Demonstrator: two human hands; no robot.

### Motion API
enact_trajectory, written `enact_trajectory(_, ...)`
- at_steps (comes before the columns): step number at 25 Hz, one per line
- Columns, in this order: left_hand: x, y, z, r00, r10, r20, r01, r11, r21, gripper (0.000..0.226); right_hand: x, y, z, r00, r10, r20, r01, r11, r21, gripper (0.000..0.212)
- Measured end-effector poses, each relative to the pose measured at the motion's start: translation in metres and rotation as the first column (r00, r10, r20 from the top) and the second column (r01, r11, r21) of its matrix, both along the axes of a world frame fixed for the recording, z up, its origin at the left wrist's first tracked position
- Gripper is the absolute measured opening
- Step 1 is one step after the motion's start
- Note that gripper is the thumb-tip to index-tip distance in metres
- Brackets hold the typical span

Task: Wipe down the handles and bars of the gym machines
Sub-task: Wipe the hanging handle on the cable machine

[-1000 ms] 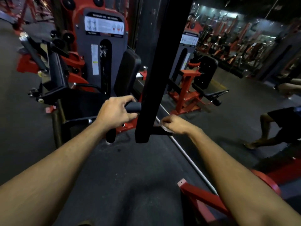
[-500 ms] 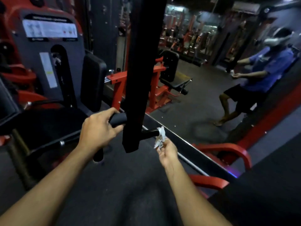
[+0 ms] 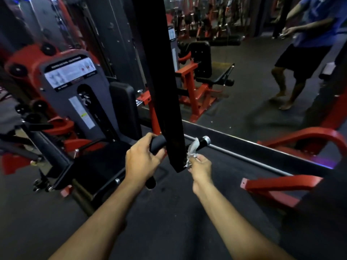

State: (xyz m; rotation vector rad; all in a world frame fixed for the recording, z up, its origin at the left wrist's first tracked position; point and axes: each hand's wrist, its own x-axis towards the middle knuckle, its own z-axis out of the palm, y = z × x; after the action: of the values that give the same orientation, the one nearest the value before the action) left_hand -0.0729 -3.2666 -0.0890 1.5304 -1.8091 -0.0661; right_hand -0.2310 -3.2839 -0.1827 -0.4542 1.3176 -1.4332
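Right handle grip point(image 3: 201, 142) juts from the black upright point(image 3: 165, 91), wipe point(image 3: 191, 150) draped on it, pinched in my right hand point(image 3: 200, 168); left hand point(image 3: 141, 162) clamps the left grip point(image 3: 157, 144); the thin, possibly shredding wipe may tear or slip off.

Single head-worn wide-angle view, facing forward and down, close above both forearms at lower frame, floor point(image 3: 169, 222) beneath.
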Motion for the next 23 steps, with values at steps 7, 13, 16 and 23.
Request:
enact_trajectory(7, 0.028, -0.011, -0.013, 0.924, -0.333, -0.189, 0.329, 0.943, -0.055, 0.041, -0.015, 0.042, 0.038, 0.801, -0.197, -0.566, 0.013, 0.950, -0.312, 0.039)
enact_trajectory(13, 0.050, 0.007, -0.054, 0.891, -0.347, -0.294, 0.377, 0.925, 0.049, 0.045, 0.011, 0.052, 0.106, 0.239, -0.508, -0.828, -0.332, 0.758, -0.561, 0.026)
enact_trajectory(16, 0.070, 0.004, -0.061, 0.853, -0.474, -0.220, 0.512, 0.842, 0.169, 0.061, 0.027, 0.052, 0.116, 0.188, -0.498, -0.846, -0.333, 0.778, -0.532, 0.023)
enact_trajectory(23, 0.119, -0.053, -0.044, 0.674, -0.643, -0.364, 0.693, 0.721, 0.012, 0.031, 0.059, 0.071, 0.105, 0.150, -0.449, -0.881, -0.317, 0.822, -0.473, 0.029)
